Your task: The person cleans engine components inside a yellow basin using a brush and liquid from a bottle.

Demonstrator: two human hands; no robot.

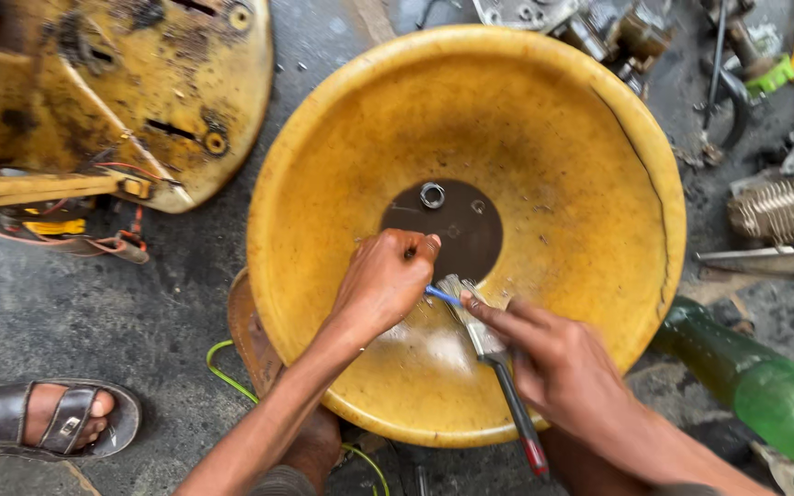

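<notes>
Head view, listed by size. Yellow basin (544, 119): broad, stained plastic bowl lying under both hands, a dark pool at its bottom just beyond the fingers. Yellow machine housing (140, 83): grimy, well off to the left of the left hand, with loose wires beneath it. Green bottle (765, 386): lying on its side, right of the right forearm, apart from the basin. Left hand (383, 280): closed around a small part with a thin blue piece (440, 294) sticking out toward the right hand; the part itself is hidden in the fist. Right hand (558, 354): gripping a paintbrush (493, 354) by its ferrule, forefinger laid along it, bristles touching the blue piece, dark handle with red end trailing back toward the wrist. Metal washer (432, 195): resting in the dark pool, just past the left knuckles. Handling note: brushing appears best done with the part kept low over the basin wall, so drips run back into the pool, and with short strokes away from the fist. Surface: dark, oily concrete floor (94, 303) littered with engine parts beyond the basin to the right; a sandalled foot (43, 418) rests left of the left forearm.
</notes>
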